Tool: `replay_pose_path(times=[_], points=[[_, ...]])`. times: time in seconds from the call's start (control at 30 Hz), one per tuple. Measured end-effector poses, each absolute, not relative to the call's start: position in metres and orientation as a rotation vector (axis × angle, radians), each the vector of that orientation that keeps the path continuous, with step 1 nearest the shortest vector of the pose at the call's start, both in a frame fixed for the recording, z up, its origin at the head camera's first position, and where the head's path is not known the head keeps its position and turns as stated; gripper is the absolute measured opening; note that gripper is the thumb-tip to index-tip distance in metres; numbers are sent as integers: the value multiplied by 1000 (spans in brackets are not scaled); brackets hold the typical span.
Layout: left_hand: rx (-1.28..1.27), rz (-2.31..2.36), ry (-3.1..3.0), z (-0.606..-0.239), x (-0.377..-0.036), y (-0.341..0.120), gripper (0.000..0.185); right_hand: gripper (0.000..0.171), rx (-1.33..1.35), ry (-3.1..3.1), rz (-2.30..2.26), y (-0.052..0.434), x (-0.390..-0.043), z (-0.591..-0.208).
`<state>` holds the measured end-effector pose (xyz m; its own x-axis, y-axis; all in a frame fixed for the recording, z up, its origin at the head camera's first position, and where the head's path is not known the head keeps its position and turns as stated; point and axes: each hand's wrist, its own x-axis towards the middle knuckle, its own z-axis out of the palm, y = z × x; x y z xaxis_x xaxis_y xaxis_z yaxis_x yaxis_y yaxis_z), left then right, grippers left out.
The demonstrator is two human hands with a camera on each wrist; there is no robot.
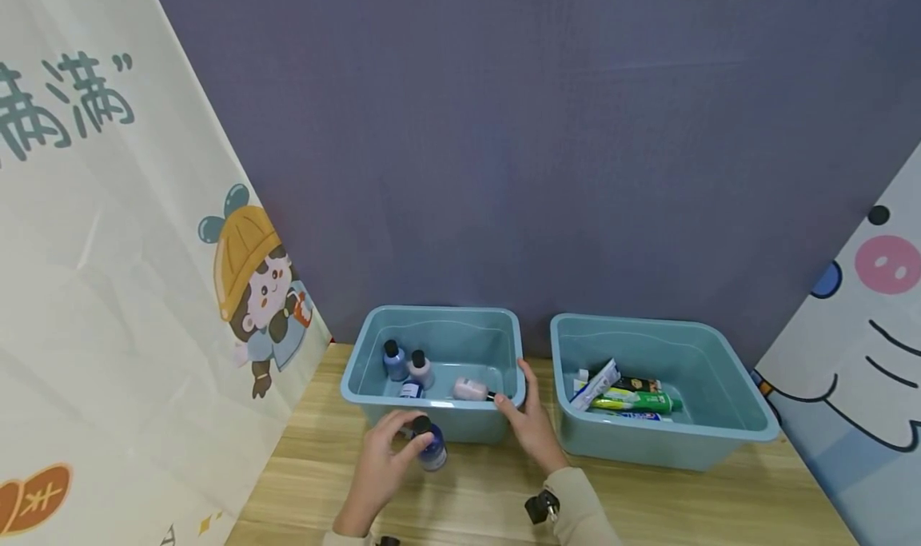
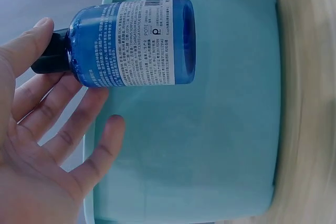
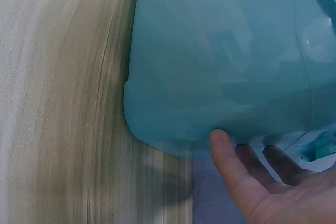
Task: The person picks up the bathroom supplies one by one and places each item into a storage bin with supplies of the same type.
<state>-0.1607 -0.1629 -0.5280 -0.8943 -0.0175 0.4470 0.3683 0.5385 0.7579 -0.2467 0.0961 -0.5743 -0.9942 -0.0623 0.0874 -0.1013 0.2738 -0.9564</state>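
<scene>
Over the table in front of the left blue-green bin (image 1: 468, 428), my left hand (image 1: 384, 460) pinches a small dark blue bottle (image 1: 434, 455) by its black cap (image 2: 52, 53). The bottle hangs cap up, and its white printed label (image 2: 147, 43) faces the left wrist camera. At the bin's front right corner, my right hand (image 1: 536, 428) grips the rim, thumb over the edge and fingers against the outer wall. Inside that bin are a blue bottle (image 1: 395, 364), a pale bottle (image 1: 420, 370), a dark-labelled one (image 1: 412, 389) and a pale pink bottle (image 1: 470, 389) on its side.
To the right stands a second blue-green bin (image 1: 647, 448) with several toothpaste-like tubes (image 1: 633, 400) inside. Both bins rest on a wood-grain table (image 1: 468, 498), close to a dark blue-grey backdrop (image 1: 504, 170). Printed sheets (image 1: 129, 290) flank the table.
</scene>
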Motion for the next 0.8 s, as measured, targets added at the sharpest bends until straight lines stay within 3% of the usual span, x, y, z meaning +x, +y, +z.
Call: replay_pose_path(times=[0.8], points=[[-216,-1341,-2401,-500,-164,-177,34,82,168,-2476,1885,96,-245,-571]])
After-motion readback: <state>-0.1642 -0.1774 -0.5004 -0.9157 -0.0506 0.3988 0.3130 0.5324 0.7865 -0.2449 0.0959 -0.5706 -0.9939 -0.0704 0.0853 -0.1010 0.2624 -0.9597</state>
